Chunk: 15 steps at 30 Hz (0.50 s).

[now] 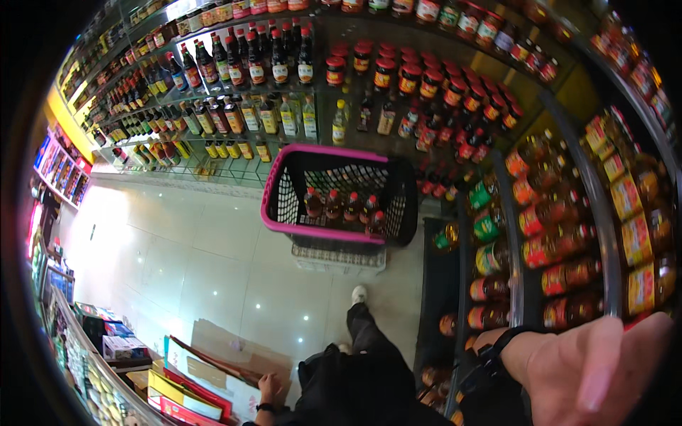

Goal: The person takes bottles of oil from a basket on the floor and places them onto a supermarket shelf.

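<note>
My right hand [581,362], with a black strap at its wrist, is raised close to the camera at the lower right. Behind it are shelved cooking-oil bottles [559,245]; the ends of its fingers are not clearly visible. Low at the bottom, my left hand [270,387] hangs beside flattened cardboard [213,373], its fingers partly curled. A black shopping basket with a pink rim [333,148] rests on a white plastic crate [338,259] before me. Inside it stand several dark bottles with red caps [351,206].
Glass shelves ahead carry sauce bottles [277,58] and red-lidded jars [410,79]. Metal rails [591,197] edge the oil shelves at right. Cartons [122,346] and a glass display case [96,383] stand lower left. Pale tiled floor [213,261] lies between, with my shoe [359,294] on it.
</note>
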Motion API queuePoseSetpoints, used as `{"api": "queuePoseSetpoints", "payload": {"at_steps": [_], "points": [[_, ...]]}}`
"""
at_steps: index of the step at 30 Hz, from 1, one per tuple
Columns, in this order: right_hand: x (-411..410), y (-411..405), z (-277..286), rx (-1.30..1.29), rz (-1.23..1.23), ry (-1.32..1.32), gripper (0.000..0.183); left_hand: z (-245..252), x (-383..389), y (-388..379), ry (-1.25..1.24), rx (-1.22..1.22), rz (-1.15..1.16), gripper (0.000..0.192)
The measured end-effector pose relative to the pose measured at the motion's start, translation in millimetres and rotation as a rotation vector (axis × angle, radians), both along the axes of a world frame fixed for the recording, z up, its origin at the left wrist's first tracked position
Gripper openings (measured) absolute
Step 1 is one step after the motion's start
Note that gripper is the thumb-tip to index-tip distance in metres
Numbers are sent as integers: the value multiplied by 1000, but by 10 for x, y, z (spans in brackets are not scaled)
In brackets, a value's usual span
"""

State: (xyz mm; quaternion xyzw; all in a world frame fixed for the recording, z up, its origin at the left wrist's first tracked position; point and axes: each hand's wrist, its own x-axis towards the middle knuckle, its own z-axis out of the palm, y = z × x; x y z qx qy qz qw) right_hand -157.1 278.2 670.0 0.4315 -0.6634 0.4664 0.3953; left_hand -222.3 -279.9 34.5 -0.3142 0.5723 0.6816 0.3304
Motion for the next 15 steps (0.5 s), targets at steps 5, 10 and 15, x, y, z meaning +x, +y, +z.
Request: {"api": "queuePoseSetpoints", "payload": {"at_steps": [5,10,15], "points": [[-550,493,-54,-80,81,1,83,715,123,583,538,-884,-982,22],[-1185,1016,-98,-168,182,14,83,603,-179,1120,454,-884,-708,31],[-1975,1253,-564,-410,128,-141,83,924,-1348,1677,231,-336,-100,27]]}}
